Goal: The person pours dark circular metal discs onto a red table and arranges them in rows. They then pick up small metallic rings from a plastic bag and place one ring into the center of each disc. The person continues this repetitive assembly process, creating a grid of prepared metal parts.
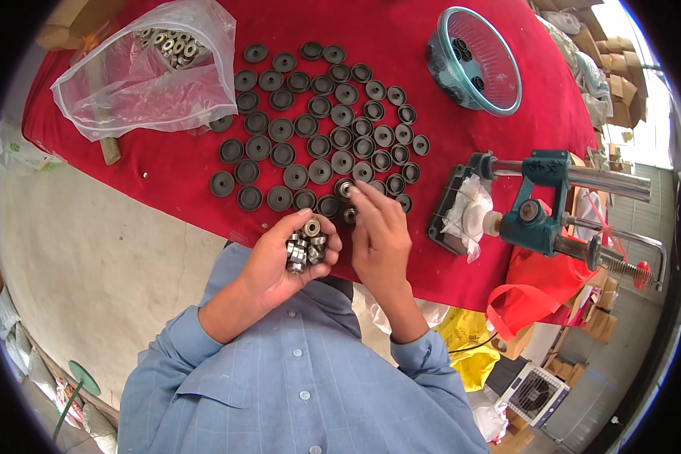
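Left hand cupped ball bearings; loose right hand touched one near the worktop's front edge; most black discs sat bare.

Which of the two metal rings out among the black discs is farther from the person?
The upper metal ring, at the tip of the right hand; the other ring sits lower, closer to the blue shirt.

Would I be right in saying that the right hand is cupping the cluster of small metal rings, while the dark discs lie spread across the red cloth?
Not quite: the head view shows the left hand cupping the small metal rings; the dark discs do lie spread across the red cloth.
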A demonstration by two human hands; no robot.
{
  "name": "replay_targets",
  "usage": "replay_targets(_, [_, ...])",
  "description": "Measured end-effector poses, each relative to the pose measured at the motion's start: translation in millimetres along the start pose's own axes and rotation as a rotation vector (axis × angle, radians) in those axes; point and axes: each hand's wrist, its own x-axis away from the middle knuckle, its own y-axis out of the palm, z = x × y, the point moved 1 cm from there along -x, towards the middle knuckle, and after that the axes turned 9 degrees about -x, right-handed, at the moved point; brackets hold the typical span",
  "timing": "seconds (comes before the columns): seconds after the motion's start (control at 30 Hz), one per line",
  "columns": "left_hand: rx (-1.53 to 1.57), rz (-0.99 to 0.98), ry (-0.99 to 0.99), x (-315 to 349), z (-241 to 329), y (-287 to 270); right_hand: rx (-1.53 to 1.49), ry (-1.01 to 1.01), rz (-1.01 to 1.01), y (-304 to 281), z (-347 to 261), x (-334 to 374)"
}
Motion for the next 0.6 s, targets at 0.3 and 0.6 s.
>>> replay_targets(0.3, [0.077, -0.003, 0.06, -4, -2, 10, 0.003, -0.113, -0.143, -11, -36, 7])
replay_targets(0.6, [0.084, 0.042, 0.059, 0, -7, 3, -0.078, -0.086, -0.144, -9, -28, 10])
